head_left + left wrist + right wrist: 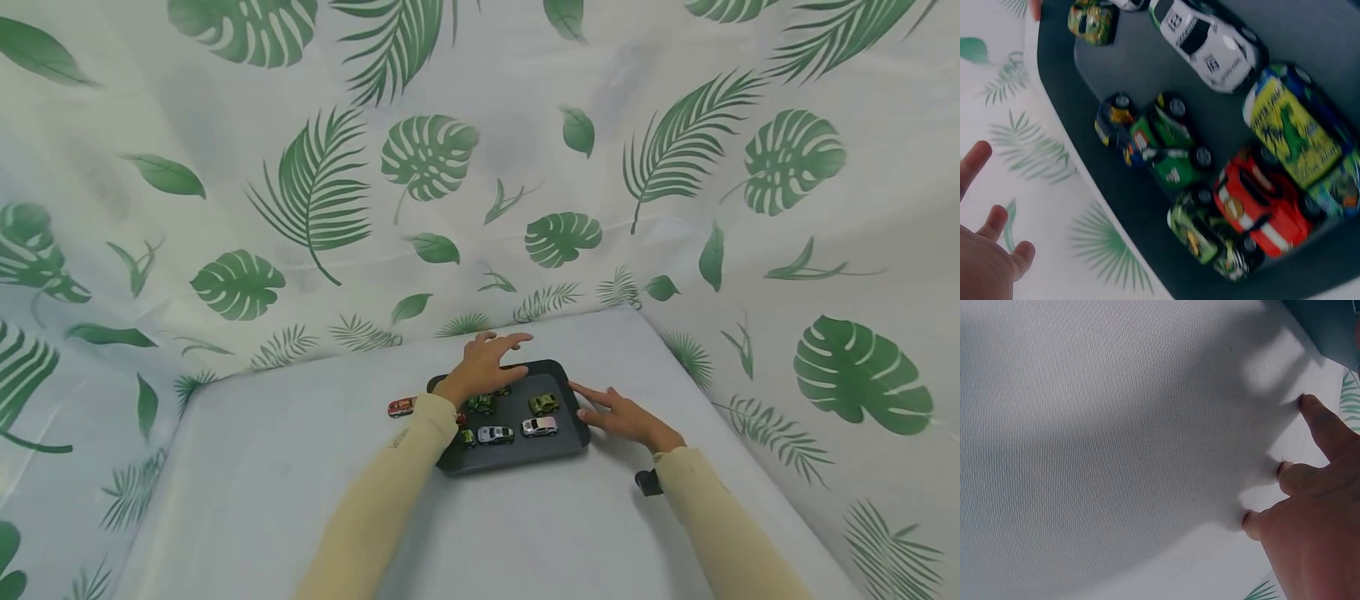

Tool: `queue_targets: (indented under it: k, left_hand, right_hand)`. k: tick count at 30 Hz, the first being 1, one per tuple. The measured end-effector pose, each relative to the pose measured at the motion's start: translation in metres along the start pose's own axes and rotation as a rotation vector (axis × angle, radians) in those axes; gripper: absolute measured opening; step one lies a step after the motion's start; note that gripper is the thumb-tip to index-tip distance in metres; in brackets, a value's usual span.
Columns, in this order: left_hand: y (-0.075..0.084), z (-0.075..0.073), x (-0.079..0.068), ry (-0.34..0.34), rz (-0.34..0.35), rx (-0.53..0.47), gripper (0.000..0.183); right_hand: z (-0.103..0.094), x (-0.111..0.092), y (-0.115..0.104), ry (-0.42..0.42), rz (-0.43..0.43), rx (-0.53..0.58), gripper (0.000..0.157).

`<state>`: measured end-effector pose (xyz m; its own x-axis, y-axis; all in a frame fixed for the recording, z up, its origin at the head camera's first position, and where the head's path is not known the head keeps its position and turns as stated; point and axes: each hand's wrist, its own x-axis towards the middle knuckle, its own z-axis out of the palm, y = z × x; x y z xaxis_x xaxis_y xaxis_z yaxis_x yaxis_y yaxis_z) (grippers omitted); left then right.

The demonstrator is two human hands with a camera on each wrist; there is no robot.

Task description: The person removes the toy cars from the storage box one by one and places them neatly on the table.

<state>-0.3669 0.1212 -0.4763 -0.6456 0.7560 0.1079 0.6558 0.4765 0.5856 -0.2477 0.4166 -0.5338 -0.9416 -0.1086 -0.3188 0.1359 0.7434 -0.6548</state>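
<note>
A dark rectangular tray (pixel 517 457) holds several toy cars. Over its far left part reaches my left hand (pixel 483 367), fingers spread and nothing in its grasp. Beneath that hand, the left wrist view shows a red car with white stripes (pixel 1266 206), a yellow-topped car with a dinosaur (pixel 1294 128), a green car (pixel 1172 153) and a white car (pixel 1207 44). My right hand (pixel 626 417) lies at the tray's right side, index finger and thumb extended along the rim. Its other fingertips (pixel 1307 403) rest on the white surface. An olive car (pixel 543 404) and a pinkish-white car (pixel 540 427) stand nearest that side.
One red toy car (pixel 401 407) sits outside the tray, off its left edge. The tray stands on a white-covered table (pixel 285 492). Leaf-printed curtains (pixel 495 175) rise behind the table and at both sides. A small black device (pixel 648 482) is at my right wrist.
</note>
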Motion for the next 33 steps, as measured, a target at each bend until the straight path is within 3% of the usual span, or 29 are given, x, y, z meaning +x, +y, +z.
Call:
queue_targets:
  k: [5,12,23,33]
  left_hand:
    - [0.006,0.013,0.007,-0.024,0.010,0.008,0.055]
    - [0.006,0.030,0.012,-0.065,-0.037,0.047,0.052]
    - [0.014,0.055,0.022,-0.122,-0.070,0.208,0.051]
    - [0.012,0.069,0.024,-0.128,-0.064,0.271,0.052]
  right_hand:
    - [-0.002,-0.003,0.001,-0.003,0.003,-0.003,0.069]
    - [-0.005,-0.004,0.001,-0.006,-0.040,-0.005,0.068]
    - [0.002,-0.002,0.000,0.001,0.013,0.007,0.070]
    - [0.003,-0.002,-0.005,0.012,0.025,0.004,0.069]
